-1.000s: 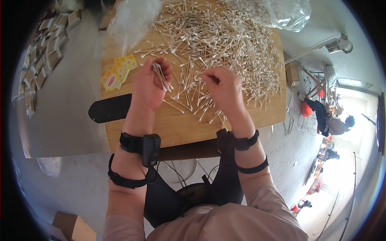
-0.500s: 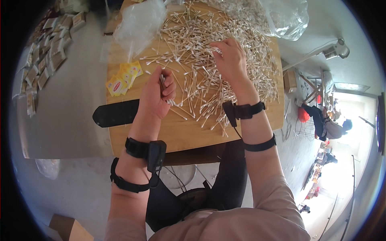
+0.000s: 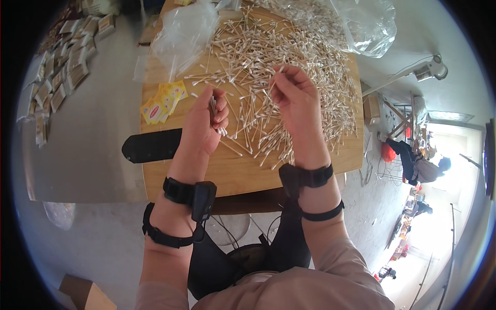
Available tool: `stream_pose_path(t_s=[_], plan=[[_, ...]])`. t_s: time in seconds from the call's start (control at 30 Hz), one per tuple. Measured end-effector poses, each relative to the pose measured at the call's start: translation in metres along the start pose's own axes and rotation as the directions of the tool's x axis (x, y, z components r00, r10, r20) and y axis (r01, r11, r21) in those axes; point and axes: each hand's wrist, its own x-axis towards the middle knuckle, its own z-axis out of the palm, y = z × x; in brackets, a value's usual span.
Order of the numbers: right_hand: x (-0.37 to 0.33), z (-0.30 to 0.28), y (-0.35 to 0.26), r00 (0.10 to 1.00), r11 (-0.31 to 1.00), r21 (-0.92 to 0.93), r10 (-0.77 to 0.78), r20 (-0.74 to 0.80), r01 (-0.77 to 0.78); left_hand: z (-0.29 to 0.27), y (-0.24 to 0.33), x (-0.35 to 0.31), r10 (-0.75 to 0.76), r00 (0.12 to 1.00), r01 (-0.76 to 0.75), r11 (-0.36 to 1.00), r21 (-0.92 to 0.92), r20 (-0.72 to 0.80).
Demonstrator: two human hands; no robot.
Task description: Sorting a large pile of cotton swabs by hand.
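A large heap of loose cotton swabs (image 3: pixel 289 46), with pale sticks and white tips, spreads over the wooden tabletop (image 3: pixel 227 183). My left hand (image 3: pixel 207 116) is closed around a small bundle of cotton swabs (image 3: pixel 222 132), whose white tips poke out below the fingers. Over the heap's near middle, my right hand (image 3: pixel 297 95) pinches cotton swabs (image 3: pixel 277 71) between thumb and fingers; how many cannot be made out. Yellow printed cards (image 3: pixel 164 102) lie fanned out to the left of my left hand.
Clear plastic bags (image 3: pixel 186 36) lie at the table's far left, and a big clear bag (image 3: pixel 364 31) at the far right. A black strap-like piece (image 3: pixel 152 146) juts past the left edge. Packed bundles (image 3: pixel 67 62) cover the grey surface at left. A lamp (image 3: pixel 431 68) stands at right.
My right hand has drawn back toward me from the heap and turned, with swabs in its pinch. My left hand stays nearly in place, still holding its bundle.
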Motion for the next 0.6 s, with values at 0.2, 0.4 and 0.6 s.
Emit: stream_pose_path(t_s=[0.2,0.4,0.6], plan=[[-0.028,0.017,0.007,0.986,0.964,0.221,0.129,0.105,-0.149,0.006,-0.002,-0.003,0.020,0.999,-0.026,0.991,0.130,0.048],[-0.026,0.020,0.019,0.993,0.988,0.122,0.089,0.074,-0.097,0.019,0.000,-0.010,-0.016,0.999,0.006,0.964,0.265,0.037],[-0.025,0.027,0.015,0.994,0.986,0.121,0.114,-0.001,-0.113,0.016,0.006,-0.014,-0.085,0.972,0.000,0.931,0.365,0.217]])
